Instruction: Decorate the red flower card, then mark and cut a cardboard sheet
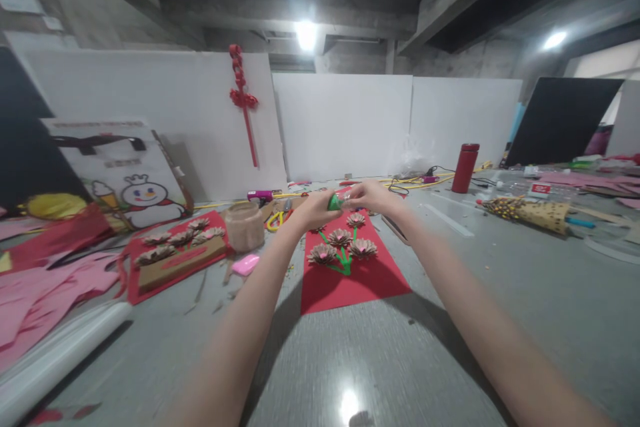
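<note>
Above the far end of a red sheet, both hands meet around a small green lump in clear wrapping, which looks like modelling clay. My left hand is closed round the green part. The fingers of my right hand pinch its clear end; the exact grip is too small to make out. Below them, several brown layered flowers with pink centres lie on the sheet, joined by green stems. The hands partly cover the sheet's far flowers.
Left of the sheet are a jar, a pink packet, yellow-handled pliers and a second red sheet with flowers and a cardboard strip. A red bottle and a wrapped cone bouquet stand and lie rightward. White panels close the back.
</note>
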`<state>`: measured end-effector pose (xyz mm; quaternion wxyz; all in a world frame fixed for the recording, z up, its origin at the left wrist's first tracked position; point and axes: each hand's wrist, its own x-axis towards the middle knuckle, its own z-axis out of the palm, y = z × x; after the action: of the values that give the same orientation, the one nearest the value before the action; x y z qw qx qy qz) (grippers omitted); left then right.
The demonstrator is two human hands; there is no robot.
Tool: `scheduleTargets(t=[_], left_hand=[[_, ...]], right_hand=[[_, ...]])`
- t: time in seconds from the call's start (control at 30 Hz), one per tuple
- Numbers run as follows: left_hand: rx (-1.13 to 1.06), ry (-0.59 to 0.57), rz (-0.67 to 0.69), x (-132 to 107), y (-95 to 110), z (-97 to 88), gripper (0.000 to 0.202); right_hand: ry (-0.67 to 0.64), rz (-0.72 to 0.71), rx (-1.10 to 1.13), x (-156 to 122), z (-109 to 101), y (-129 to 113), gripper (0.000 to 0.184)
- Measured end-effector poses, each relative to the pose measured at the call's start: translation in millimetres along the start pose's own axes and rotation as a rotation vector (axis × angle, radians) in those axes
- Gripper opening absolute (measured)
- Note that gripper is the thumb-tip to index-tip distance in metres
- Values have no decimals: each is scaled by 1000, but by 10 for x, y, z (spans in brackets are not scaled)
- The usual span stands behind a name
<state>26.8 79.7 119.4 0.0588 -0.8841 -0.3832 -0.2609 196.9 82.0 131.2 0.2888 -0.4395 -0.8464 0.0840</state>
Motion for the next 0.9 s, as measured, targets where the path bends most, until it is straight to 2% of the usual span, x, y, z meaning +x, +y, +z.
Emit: scheduleTargets(t=[0.2,0.47,0.57,0.63,0.73,0.9], left_hand=[[101,13,-26,21,47,0,12],[189,-54,8,27,21,47,19],[201,-65,19,33,14,61,21],[188,-60,28,36,11,60,22],[129,-48,42,33,20,41,22],[24,-17,-4,24,54,-27,16]], right_hand=[[36,-3,-56,5,31,-68,34],[-20,-53,-172,44,86,-92,20],[47,-94,-166,65,112,-84,13],[96,-115,-139,71,120,-75,9],[98,-129,-81,77,122,-47,9],[97,-89,194,94,134,26,13]])
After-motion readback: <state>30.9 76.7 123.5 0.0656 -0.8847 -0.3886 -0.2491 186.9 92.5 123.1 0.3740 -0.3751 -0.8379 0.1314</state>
